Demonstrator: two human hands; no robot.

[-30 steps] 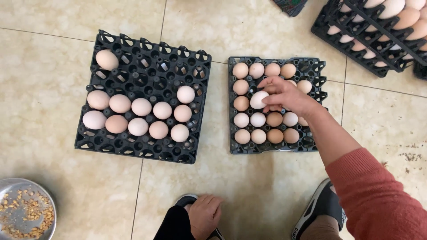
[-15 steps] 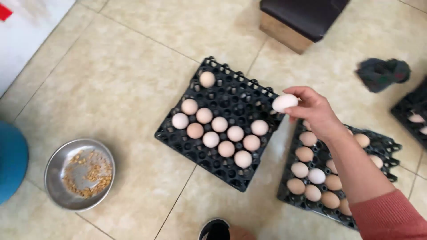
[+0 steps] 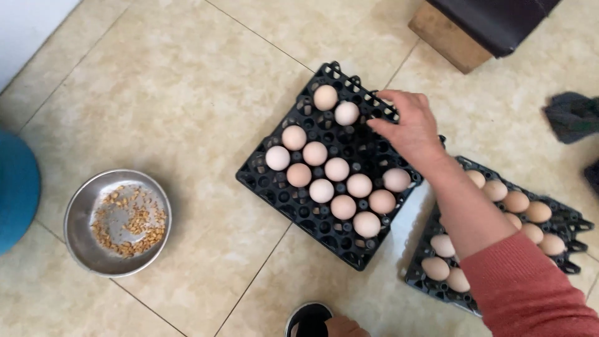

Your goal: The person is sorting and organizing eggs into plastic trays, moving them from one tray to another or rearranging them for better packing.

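My right hand reaches over the far corner of a black plastic egg tray on the tiled floor. Its fingers are spread and hold nothing. The fingertips sit just right of a pale egg in the tray's far rows, beside another egg. Two more rows of several eggs fill the tray's middle. Under my red sleeve lies a second black tray, holding several brownish eggs. A sliver of my left hand shows at the bottom edge by a shoe, and its fingers are hidden.
A metal bowl with scattered grain sits on the floor to the left. A blue rounded object is at the left edge. A wooden box with a dark top stands at the back, with a dark cloth to its right.
My right hand picked a pale egg from the right tray, carried it to the left tray and set it in the far row. The hand is now empty, and my view has shifted left.
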